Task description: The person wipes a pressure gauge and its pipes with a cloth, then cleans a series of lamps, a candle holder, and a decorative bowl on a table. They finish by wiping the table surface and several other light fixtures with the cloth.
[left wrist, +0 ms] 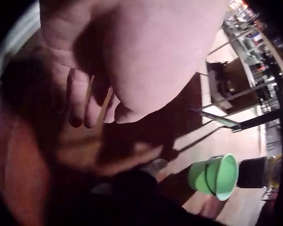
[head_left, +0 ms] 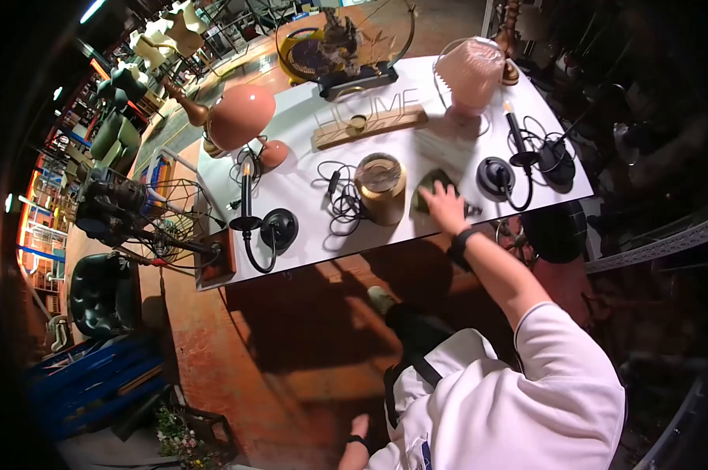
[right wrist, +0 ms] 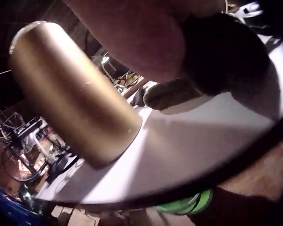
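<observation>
My right hand [head_left: 446, 208] reaches over the front part of the white table [head_left: 307, 184], fingers spread on a dark green cloth [head_left: 421, 205]. In the right wrist view, a thick folded edge of this cloth [right wrist: 172, 94] shows beneath the hand. Just left of it stands a gold cylinder [head_left: 385, 205], upright, with a black cord [head_left: 344, 215] coiled beside it. Away from the table, my left hand [head_left: 359, 425] hangs low at my side. Its fingers look loosely relaxed in the left wrist view, holding nothing.
Black candle-style wall lamps [head_left: 278, 229] lie at both ends of the table. Farther back are a pink desk lamp [head_left: 244, 117], a wooden HOME sign [head_left: 370, 129] and a pleated pink lamp [head_left: 471, 74]. A green bucket [left wrist: 212, 176] stands on the floor.
</observation>
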Demonstrator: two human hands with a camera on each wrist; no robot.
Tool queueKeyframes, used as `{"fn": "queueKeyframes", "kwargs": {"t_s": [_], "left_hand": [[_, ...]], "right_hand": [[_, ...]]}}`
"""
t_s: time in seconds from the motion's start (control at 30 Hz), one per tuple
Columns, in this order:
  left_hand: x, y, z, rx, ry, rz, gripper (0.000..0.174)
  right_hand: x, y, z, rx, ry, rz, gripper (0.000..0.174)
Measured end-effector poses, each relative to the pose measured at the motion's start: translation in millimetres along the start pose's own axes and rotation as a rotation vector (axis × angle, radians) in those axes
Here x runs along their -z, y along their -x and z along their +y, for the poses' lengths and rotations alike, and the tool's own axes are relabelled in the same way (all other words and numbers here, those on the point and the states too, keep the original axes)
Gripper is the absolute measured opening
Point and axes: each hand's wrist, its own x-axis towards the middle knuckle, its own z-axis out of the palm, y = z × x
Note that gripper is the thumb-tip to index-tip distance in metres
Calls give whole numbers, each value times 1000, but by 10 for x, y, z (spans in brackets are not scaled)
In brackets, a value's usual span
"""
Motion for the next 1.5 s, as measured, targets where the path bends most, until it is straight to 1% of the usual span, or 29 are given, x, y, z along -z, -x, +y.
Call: {"fn": "queueKeyframes", "kwargs": {"t_s": [0.03,0.07,0.1,0.17,0.23,0.27,0.3,0.37,0.43,0.47,0.57,0.63,0.7,0.73,0.77,0.83,0.9,0.93,0.97,1.07,1.1,1.17,1.2,1.27,1.3,1.37,1.4,1.43,1.5], "left_hand": [[-296,46,-323,-53,-87,-29,25],[-322,14,-250,-63,-88,-27,25],[-336,-16,-151,2,4,3,24],[-372,4,38,138,188,55,22],[-495,90,195,282,380,101,21],[-582,162,292,356,477,123,21],[-660,194,423,430,575,144,22],[-779,232,709,579,771,191,24],[-713,101,975,502,806,214,25],[-698,37,1131,489,814,243,24],[-667,-209,1522,408,748,221,25],[-659,-368,1819,367,735,202,24],[-675,-548,2187,270,627,187,25],[-692,-626,2401,203,596,189,26],[-726,-716,2630,137,566,194,27],[-792,-805,3355,22,536,206,28],[-899,-863,4165,-116,526,210,31],[-966,-909,4539,-204,527,184,31],[-1049,-962,4880,-295,533,173,33],[-1230,-948,6024,-440,421,156,45],[-1292,-1027,6237,-500,408,155,48],[-1405,-1080,6668,-588,365,241,48],[-1437,-1133,6792,-585,359,240,48],[-1483,-1230,6981,-639,205,335,37],[-1503,-1252,7031,-641,201,328,37],[-1544,-1276,7106,-576,291,270,26],[-1568,-1252,7154,-584,323,302,21],[-1593,-1254,7129,-583,323,289,21],[-1580,-1323,7087,-606,355,280,20]], "right_hand": [[38,207,13,12,-39,-39,50],[190,418,10,33,-62,-68,54],[217,589,47,60,-92,-30,55],[345,883,206,130,-119,-84,55],[234,1104,489,169,-288,-35,54],[437,1227,588,64,-368,-163,54],[356,1355,801,49,-432,-141,63],[186,1504,1269,112,-88,124,63],[433,1539,1601,-99,-60,-20,63],[436,1532,1839,-111,-57,-8,64],[651,1404,2274,-91,-85,54,65],[585,1218,2496,-93,-75,74,64],[422,955,2697,12,-133,174,64],[550,821,2668,9,-216,143,64],[432,610,2742,25,-276,195,64],[339,210,2798,2,-613,245,65],[474,-104,2807,-9,-801,142,62],[419,-213,2838,13,-825,122,61],[338,-276,2854,16,-836,94,60],[231,-183,2858,61,-649,37,58],[208,-87,2829,44,-585,46,57],[319,109,2850,55,-558,-44,63],[365,232,2886,82,-515,-56,62],[417,487,2994,137,-392,-68,59],[352,608,3056,169,-313,19,45],[512,818,3212,178,-292,-15,45],[533,912,3308,192,-290,6,47],[680,981,3403,187,-308,-39,53],[685,1096,3577,131,-246,-66,57]]}}
